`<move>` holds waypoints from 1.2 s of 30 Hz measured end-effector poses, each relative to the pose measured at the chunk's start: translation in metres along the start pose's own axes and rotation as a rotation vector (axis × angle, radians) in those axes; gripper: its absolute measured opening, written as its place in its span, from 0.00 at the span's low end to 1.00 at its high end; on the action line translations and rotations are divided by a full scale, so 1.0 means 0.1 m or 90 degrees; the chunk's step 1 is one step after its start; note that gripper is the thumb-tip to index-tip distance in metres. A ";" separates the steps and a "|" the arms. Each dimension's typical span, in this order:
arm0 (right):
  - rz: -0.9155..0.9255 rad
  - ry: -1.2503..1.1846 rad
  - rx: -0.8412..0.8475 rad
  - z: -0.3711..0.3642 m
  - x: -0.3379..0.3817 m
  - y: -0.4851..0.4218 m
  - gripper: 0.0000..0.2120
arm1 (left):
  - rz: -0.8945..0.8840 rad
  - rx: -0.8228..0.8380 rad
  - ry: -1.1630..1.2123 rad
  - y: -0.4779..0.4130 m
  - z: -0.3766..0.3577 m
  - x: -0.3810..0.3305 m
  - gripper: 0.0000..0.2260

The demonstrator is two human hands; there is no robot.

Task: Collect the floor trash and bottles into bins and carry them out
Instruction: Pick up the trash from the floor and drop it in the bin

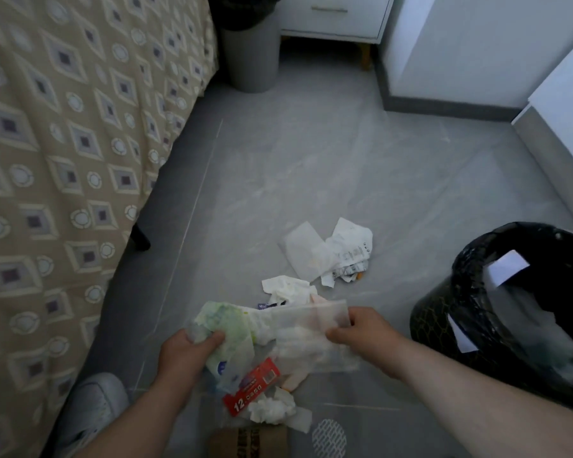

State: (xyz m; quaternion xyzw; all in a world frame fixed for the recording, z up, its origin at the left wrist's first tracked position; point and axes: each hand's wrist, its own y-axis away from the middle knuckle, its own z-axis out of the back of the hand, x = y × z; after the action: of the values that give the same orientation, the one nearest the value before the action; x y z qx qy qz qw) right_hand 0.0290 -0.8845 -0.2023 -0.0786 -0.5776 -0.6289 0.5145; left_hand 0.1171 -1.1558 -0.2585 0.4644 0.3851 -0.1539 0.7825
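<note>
Closest to me were the person's two bare arms reaching down over the litter. The left hand (186,355) had its fingers and thumb curled round a crumpled green-and-white wrapper (225,325), and the right hand (361,332) pinched the edge of a clear plastic bag (311,328) between thumb and fingers, both held low over the heap. The one bed (63,127), draped in a tan diamond-patterned cover, filled the left side, and the grey tiled floor (311,160) ran beside it. There were two bins. A dark bin (434,320) with a black liner stood just right of the right hand, two white slips showing against its liner. A grey bin (252,61), also black-lined, stood well away at the bed's far corner, beside one white bedside cabinet (334,18). One pale shoe (90,411) rested near the left forearm. The loose trash lay on the floor between the arms and just beyond them: one brown cardboard piece (248,441), one flat white sheet (305,249) touching one crumpled receipt (351,249), one red packet (250,386) marked 12, and two crumpled tissues, one below the packet (272,408) and one beyond the hands (288,287).
</note>
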 end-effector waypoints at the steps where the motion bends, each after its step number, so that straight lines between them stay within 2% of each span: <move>1: 0.013 0.007 -0.006 0.08 0.10 0.08 0.07 | -0.003 0.006 0.018 0.06 -0.02 -0.12 0.10; 5: 0.084 0.030 -0.049 0.43 0.52 0.48 0.05 | -0.055 0.038 0.065 0.43 -0.14 -0.63 0.08; 10: 0.158 -0.018 -0.146 0.98 0.89 1.19 0.04 | -0.176 0.089 -0.005 1.04 -0.35 -1.32 0.06; 17: 0.195 -0.152 -0.281 1.92 0.62 2.01 0.06 | -0.327 0.136 -0.141 2.10 -1.13 -1.86 0.09; 20: 0.201 -0.239 -0.399 2.38 0.37 2.17 0.05 | -0.401 0.176 -0.239 2.41 -1.66 -1.94 0.11; 23: 0.173 -0.312 -0.470 2.69 0.10 2.15 0.05 | -0.419 0.211 -0.287 2.60 -2.18 -1.90 0.10; 26: 0.132 -0.393 -0.481 2.87 -0.16 2.05 0.08 | -0.416 0.222 -0.346 2.68 -2.64 -1.81 0.11; 30: 0.104 -0.442 -0.500 2.92 -0.32 1.97 0.05 | -0.433 0.217 -0.412 2.72 -3.00 -1.71 0.15; 33: 0.087 -0.432 -0.505 2.92 -0.40 1.95 0.06 | -0.462 0.242 -0.373 2.71 -3.12 -1.64 0.20; 36: 0.081 -0.423 -0.508 2.92 -0.45 1.94 0.07 | -0.512 0.242 -0.329 2.68 -3.04 -1.59 0.31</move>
State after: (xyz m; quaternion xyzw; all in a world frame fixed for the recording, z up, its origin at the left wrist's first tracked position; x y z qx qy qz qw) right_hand 0.0482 -0.5857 -0.0141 -0.4987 -0.4190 -0.7089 0.2704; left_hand 0.0337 -0.7773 -0.0594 0.3602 0.2925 -0.6201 0.6326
